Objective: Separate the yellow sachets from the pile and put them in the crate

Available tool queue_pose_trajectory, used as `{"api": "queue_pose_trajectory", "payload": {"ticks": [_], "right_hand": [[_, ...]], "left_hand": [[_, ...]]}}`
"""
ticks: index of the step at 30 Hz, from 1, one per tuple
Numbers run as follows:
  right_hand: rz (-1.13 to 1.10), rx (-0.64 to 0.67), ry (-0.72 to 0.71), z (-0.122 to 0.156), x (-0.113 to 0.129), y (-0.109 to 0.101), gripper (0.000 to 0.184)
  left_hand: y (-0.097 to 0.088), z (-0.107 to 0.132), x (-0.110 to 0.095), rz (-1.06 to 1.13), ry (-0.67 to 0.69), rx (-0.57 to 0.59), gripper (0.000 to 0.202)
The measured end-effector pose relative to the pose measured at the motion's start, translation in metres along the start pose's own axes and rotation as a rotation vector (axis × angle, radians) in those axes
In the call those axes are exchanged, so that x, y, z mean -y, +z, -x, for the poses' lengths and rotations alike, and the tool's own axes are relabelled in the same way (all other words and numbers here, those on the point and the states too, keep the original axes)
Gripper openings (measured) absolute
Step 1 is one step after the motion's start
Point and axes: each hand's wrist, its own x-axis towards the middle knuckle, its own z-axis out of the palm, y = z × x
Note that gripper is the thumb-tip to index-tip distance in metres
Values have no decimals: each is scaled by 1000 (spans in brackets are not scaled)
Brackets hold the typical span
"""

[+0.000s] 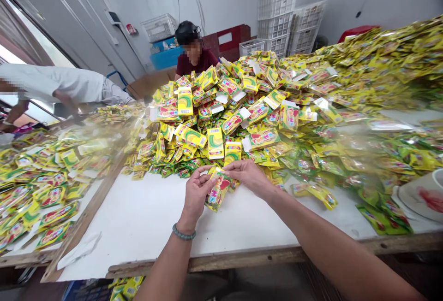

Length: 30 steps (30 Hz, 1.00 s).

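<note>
A small yellow and green carton (pixel 218 191), with a red heart and colourful letters on its front, is held just above the white tabletop. My left hand (pixel 198 192) grips its left side, thumb across the front. Closed in a pinch at the carton's upper end, my right hand (pixel 247 175) has its fingertips on the top edge. Whether a flap there is folded in, I cannot tell. Right behind both hands rises a heap of similar cartons (pixel 215 143), several with white end flaps standing out.
Yellow and green sachets (pixel 387 70) pile up on the right, near a white tub (pixel 424 195). A wooden strip (pixel 93 199) divides off more packets (pixel 51 195) at left. One person (pixel 197 56) sits behind the heap; another (pixel 72 86) leans in from the left. Crates (pixel 277 15) stand behind.
</note>
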Motion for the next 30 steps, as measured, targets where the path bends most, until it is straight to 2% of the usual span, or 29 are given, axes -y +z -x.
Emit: {"api": "queue_pose_trajectory", "payload": {"ticks": [4,9,15,20,22,26,30], "right_hand": [[-107,149,24,3,4,-1,38],[-171,116,-73,7,-2,14,36],[157,15,-266,14,-8,24,30],[416,-71,-490,18,-6,26,29],[442,-64,-488,18,-6,26,28],[382,-63,-397,18,-5,27,32],[435,0,-444,18,-3,31,28]], "left_hand": [[0,1,0,18,21,-30,52],[3,1,-3,72,73,-74,46],[0,3,-5,93,62,-78,48],[1,2,-5,114,56,-81,48],[1,2,-6,120,43,-68,48],[-1,2,-5,121,41,3,51],[-3,1,-1,97,33,-8,56]]}}
